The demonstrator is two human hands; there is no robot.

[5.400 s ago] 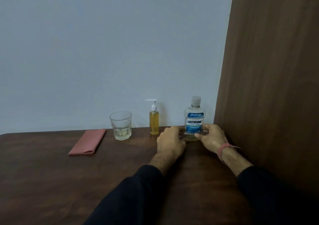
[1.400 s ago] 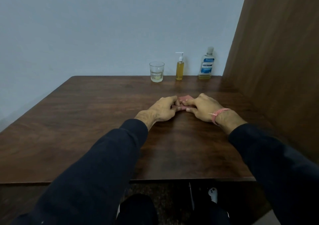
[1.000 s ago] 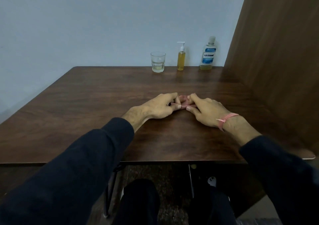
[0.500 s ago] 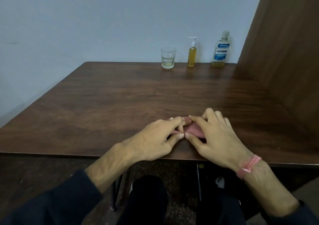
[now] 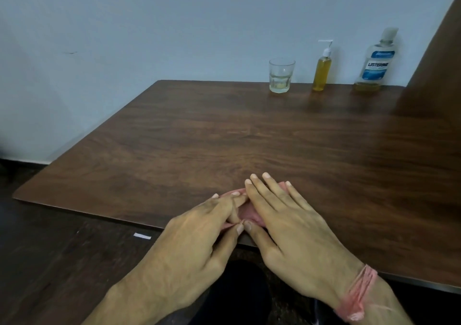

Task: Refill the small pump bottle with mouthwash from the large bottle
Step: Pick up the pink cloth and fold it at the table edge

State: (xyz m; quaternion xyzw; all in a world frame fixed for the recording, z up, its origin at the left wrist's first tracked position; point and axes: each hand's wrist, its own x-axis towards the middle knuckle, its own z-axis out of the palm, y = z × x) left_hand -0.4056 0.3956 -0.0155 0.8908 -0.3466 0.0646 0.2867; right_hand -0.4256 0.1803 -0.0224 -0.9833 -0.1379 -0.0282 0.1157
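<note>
The large mouthwash bottle, clear with a blue label and a little yellow liquid at the bottom, stands capped at the table's far right by the wall. Left of it is the small pump bottle, upright and full of yellow liquid. Both are far from my hands. At the table's near edge lies a folded pink cloth. My left hand and my right hand lie on it with fingers and thumbs pinching it, hiding most of it.
A drinking glass with a little liquid stands left of the pump bottle. A brown wooden panel rises along the right side of the wooden table. A pale wall is behind.
My hands have drawn the pink cloth from mid-table back to the near edge. The view has shifted left and down. The bottles and glass have stayed in place.
</note>
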